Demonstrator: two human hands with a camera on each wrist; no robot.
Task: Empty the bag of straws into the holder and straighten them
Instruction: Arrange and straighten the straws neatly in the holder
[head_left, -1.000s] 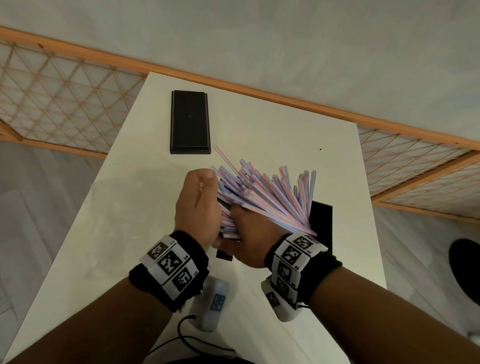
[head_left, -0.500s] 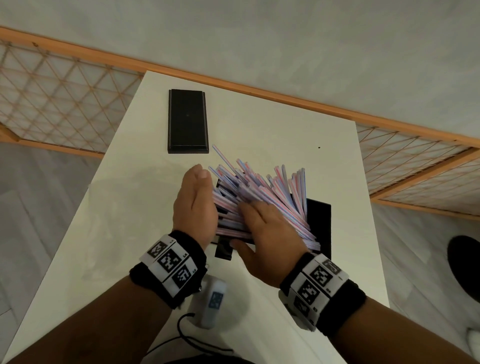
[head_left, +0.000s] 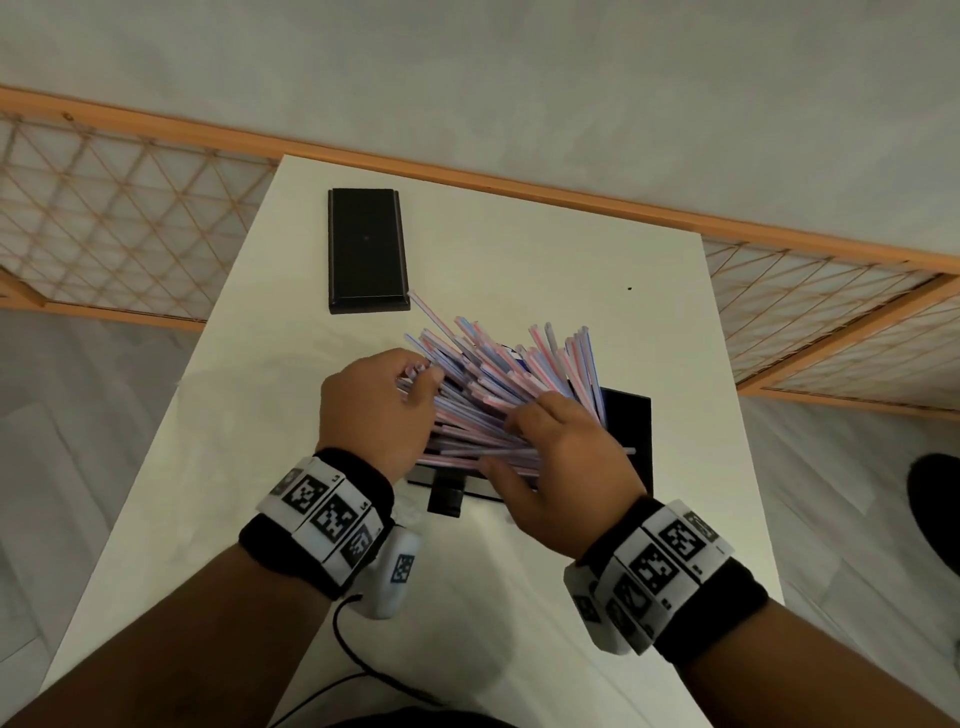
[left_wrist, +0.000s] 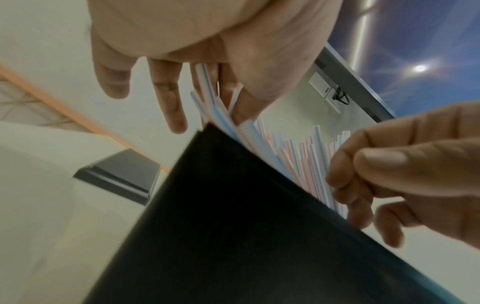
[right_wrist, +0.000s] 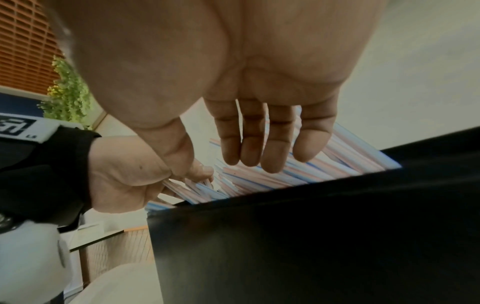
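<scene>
Over the holder, left hand pinches light, slippery straws; right hand lies flat on them. Better gathered mid-length.

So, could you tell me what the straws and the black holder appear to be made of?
The straws look like paper-wrapped or matte plastic: thin, pale, pink and blue striped, no shine. The holder seems smooth, glossy black plastic or acrylic, with a faint sheen on its flat wall; I cannot tell which.
</scene>
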